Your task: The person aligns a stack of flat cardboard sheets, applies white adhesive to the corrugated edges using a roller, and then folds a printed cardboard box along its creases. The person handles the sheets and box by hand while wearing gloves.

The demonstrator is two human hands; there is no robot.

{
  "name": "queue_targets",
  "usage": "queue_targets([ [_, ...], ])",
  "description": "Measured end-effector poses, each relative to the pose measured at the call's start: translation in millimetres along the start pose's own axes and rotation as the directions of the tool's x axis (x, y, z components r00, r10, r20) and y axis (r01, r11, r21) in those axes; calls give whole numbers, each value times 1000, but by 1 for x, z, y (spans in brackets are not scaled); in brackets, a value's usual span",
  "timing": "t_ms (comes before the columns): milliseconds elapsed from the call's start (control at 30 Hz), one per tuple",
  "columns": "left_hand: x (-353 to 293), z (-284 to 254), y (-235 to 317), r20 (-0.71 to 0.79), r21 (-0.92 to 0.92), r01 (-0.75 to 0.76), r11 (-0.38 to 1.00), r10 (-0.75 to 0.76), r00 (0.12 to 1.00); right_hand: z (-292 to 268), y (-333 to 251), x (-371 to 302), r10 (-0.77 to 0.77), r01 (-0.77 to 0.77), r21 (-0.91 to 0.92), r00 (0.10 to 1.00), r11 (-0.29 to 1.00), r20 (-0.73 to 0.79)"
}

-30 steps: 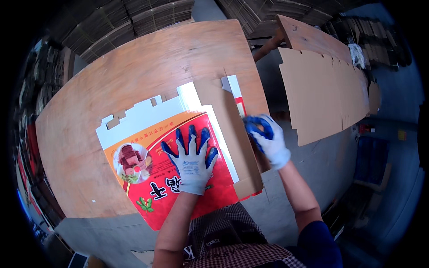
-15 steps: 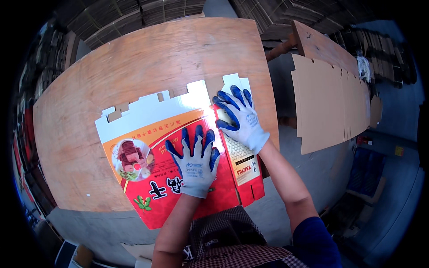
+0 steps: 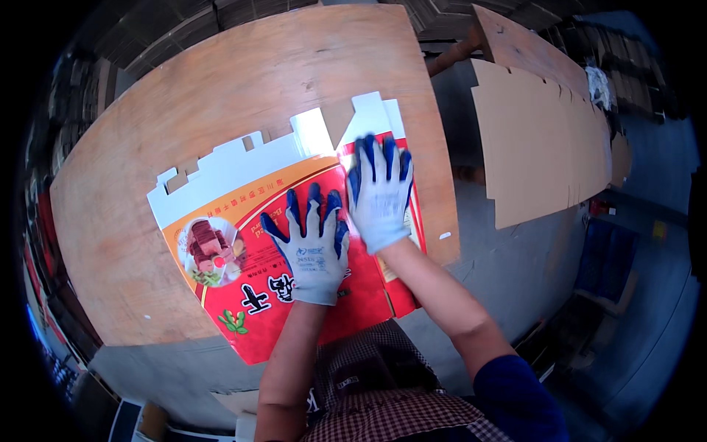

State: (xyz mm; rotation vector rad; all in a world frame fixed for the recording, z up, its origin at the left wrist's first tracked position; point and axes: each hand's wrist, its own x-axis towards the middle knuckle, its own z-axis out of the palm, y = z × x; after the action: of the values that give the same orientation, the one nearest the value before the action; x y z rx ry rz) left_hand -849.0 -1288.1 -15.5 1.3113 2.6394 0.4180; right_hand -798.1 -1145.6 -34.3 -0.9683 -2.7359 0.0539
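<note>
A flattened printed carton (image 3: 243, 184) lies on the wooden table, red and orange with white tabs along its far side and a round food picture at its left. My left hand (image 3: 313, 250), in a white glove with blue fingertips, rests flat on its red middle with fingers spread. To the right, my right hand (image 3: 381, 195) wears a matching glove and lies flat over the carton's narrow side panel, fingers stretched out and slightly apart. That hand hides much of the panel and its printing. Neither hand is gripping anything.
The pale wooden table (image 3: 147, 110) reaches well beyond the carton. A plain brown cardboard sheet (image 3: 541, 147) lies on a second wooden surface (image 3: 530, 55) at the right. Stacks of flat cardboard (image 3: 169, 33) stand behind. A blue crate (image 3: 604, 258) sits low at the right.
My right hand has moved left and its fingers have drawn closer together, pressing the side panel. My left hand stays flat on the red part. The whole view has shifted slightly.
</note>
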Motion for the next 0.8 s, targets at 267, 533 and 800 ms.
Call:
queue_targets([
  [267,-13,3,-13,-9,-194,88,977,-92,996,-57,4,-134,53,-96,180,972,979,230],
  [533,-78,-15,-137,-440,-22,703,711,-639,631,-48,57,-104,410,-454,431,891,780,195],
  [800,-66,-29,-134,-372,-111,661,742,-648,665,-40,34,-119,469,-464,446,877,765,108],
])
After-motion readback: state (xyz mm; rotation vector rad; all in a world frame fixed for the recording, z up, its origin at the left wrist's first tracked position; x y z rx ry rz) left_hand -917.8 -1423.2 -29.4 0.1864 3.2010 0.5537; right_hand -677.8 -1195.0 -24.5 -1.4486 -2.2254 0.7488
